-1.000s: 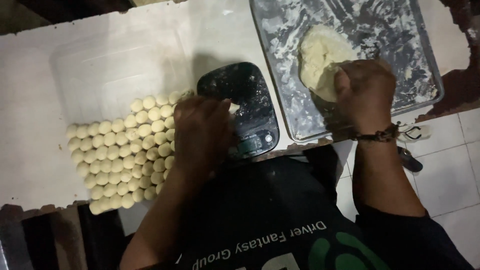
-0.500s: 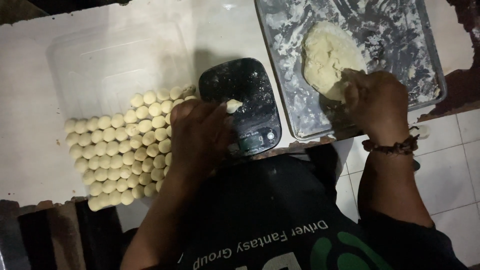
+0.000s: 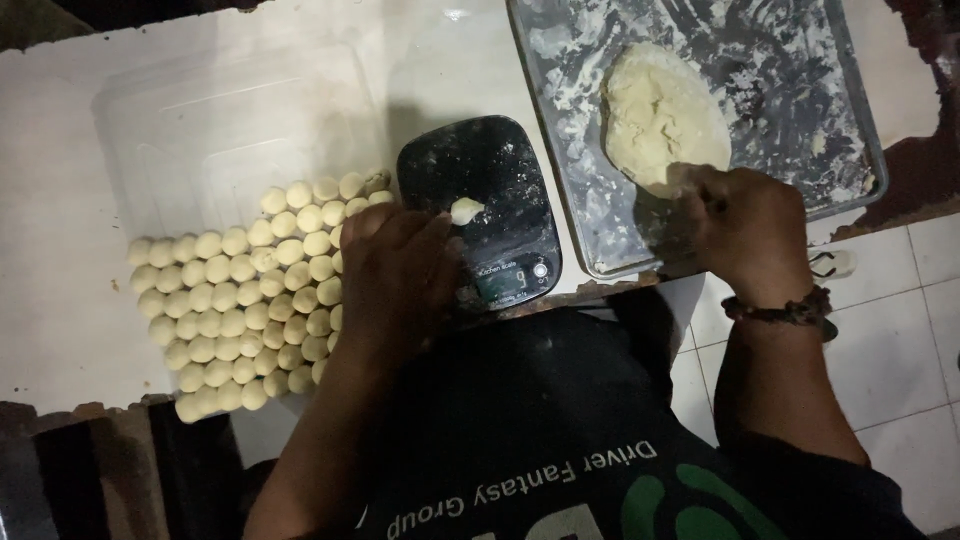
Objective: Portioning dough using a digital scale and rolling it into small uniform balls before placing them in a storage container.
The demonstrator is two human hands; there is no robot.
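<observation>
A small lump of dough (image 3: 466, 210) sits on the black kitchen scale (image 3: 480, 215) at mid-bench, the left hand (image 3: 395, 275) just beside it — whether its grip is apart or closed cannot be told. The right hand (image 3: 750, 235) pinches the edge of the large dough mass (image 3: 660, 115) in the floured metal tray (image 3: 850, 130). Rows of dough balls (image 3: 250, 300) cover the white bench (image 3: 60, 200) — a clear plastic lid (image 3: 230, 130) lies behind them.

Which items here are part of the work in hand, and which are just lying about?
In use: left hand, small dough piece, black scale, right hand, dough lump, metal tray, rows of dough balls.
Lying about: clear plastic lid, sandal.
</observation>
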